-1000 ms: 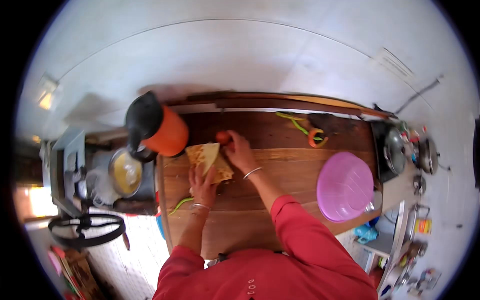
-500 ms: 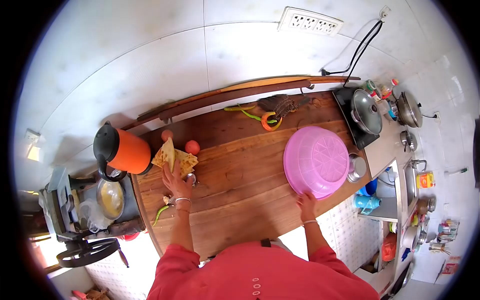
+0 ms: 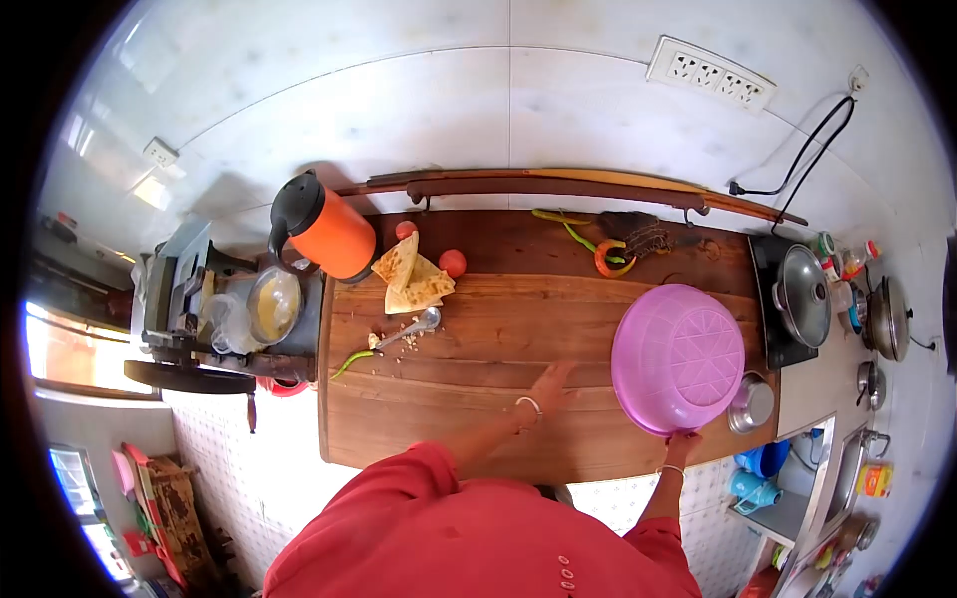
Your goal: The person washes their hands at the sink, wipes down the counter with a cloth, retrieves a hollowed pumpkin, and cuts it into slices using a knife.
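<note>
The pink plastic basin (image 3: 678, 354) lies upside down on the right of the wooden table. Its near rim is in my right hand (image 3: 683, 447), fingers closed on it. My left hand (image 3: 548, 394) is over the middle of the table, empty, with its fingers stretched toward the basin but apart from it. On the left, folded flatbreads (image 3: 414, 279) lie by two tomatoes (image 3: 453, 263). A metal spoon (image 3: 424, 321) rests in front of them among crumbs, close to a green chili (image 3: 354, 362).
An orange thermos jug (image 3: 334, 234) stands at the table's (image 3: 478, 349) left end. Peppers (image 3: 610, 259) lie at the back. A metal bowl (image 3: 753, 401) sits right of the basin. Beyond it is a lidded pan (image 3: 802, 297) on a black cooktop (image 3: 760, 269). A noodle-press-like machine (image 3: 179, 299) stands left.
My left hand has left the flatbreads and moved right across the table, empty. My right hand now grips the basin's rim more fully. The view has shifted left.
</note>
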`<state>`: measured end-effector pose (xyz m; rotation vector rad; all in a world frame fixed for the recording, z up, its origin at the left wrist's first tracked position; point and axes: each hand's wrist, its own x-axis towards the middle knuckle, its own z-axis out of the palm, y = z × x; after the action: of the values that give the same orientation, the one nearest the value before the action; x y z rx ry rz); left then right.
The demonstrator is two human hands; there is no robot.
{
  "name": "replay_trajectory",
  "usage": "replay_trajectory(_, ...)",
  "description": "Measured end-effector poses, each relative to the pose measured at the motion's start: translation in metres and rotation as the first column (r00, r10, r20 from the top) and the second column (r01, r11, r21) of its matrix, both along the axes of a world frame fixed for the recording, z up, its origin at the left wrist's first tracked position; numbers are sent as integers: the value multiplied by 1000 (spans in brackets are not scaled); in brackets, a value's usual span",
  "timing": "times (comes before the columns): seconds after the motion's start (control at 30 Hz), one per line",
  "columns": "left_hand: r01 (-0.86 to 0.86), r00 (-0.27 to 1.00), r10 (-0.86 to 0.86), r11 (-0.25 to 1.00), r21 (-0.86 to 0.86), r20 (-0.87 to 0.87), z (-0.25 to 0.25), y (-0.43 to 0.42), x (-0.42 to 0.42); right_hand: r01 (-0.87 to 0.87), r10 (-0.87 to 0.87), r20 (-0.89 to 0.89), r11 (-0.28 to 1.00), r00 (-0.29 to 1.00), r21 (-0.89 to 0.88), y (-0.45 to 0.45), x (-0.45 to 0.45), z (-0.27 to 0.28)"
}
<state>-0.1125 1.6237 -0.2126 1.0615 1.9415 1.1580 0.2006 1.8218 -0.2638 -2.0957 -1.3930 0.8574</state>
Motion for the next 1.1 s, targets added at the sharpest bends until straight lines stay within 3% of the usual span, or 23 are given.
replay_trajectory(0.03,-21,974,29,999,-40,223,-1,10,11,25,-40,-196,997,980,-77,3,2,-2)
replay_trajectory(0.07,-31,973,38,999,-38,226,-2,21,20,36,-95,-382,987,919,-159,7,3,-4)
replay_trajectory(0.13,-175,807,216,976,-126,550,-6,40,31,20,-78,-407,989,910,-144,-1,-5,0)
replay_trajectory(0.17,-178,805,217,976,-124,552,-6,45,30,-62,3,-380,988,925,-143,-7,-6,0)
replay_trajectory(0.23,-183,480,199,975,-125,855,10,52,26,-138,81,-348,980,934,-141,-26,-12,3)
replay_trajectory(0.27,-179,478,192,977,-118,857,15,49,27,-86,38,-443,992,896,-89,-43,-27,17)
replay_trajectory(0.33,-351,464,320,923,-160,826,28,31,16,-23,3,-542,999,841,-29,-62,-54,45)
replay_trajectory(0.4,-430,460,364,889,-155,810,44,1,1,-237,103,-683,966,723,-105,-79,-76,64)
replay_trajectory(0.47,-431,574,333,899,-70,748,36,-43,-23,-313,188,-695,948,694,-56,-97,-114,73)
replay_trajectory(0.5,-495,579,372,868,-51,725,56,-65,-36,-426,278,-734,905,619,-17,-97,-123,43)
replay_trajectory(0.53,-526,615,394,850,-17,683,51,-90,-52,-435,403,-649,892,645,122,-106,-143,7)
replay_trajectory(0.6,-617,607,386,780,106,695,48,-133,-80,-570,456,-684,819,569,72,-140,-219,104)
replay_trajectory(0.67,-670,583,422,733,118,694,17,-182,-114,-698,664,-531,694,526,177,-158,-260,35)
replay_trajectory(0.7,-695,557,458,714,86,693,26,-196,-125,-607,666,-387,744,638,279,-181,-282,25)
replay_trajectory(0.77,-730,542,520,681,63,660,14,-226,-152,-659,593,-540,746,598,90,-206,-316,38)
replay_trajectory(0.83,-722,562,528,689,66,637,-9,-255,-174,-697,692,-425,695,584,175,-225,-338,21)
replay_trajectory(0.93,-748,550,603,663,20,578,-30,-272,-193,-683,704,-418,693,574,232,-243,-344,24)
replay_trajectory(1.0,-728,663,670,681,81,333,-42,-278,-196,-678,709,-420,690,566,253,-246,-319,34)
replay_trajectory(1.1,-746,658,751,641,180,55,-10,-269,-172,-649,625,-525,742,578,169,-243,-269,50)
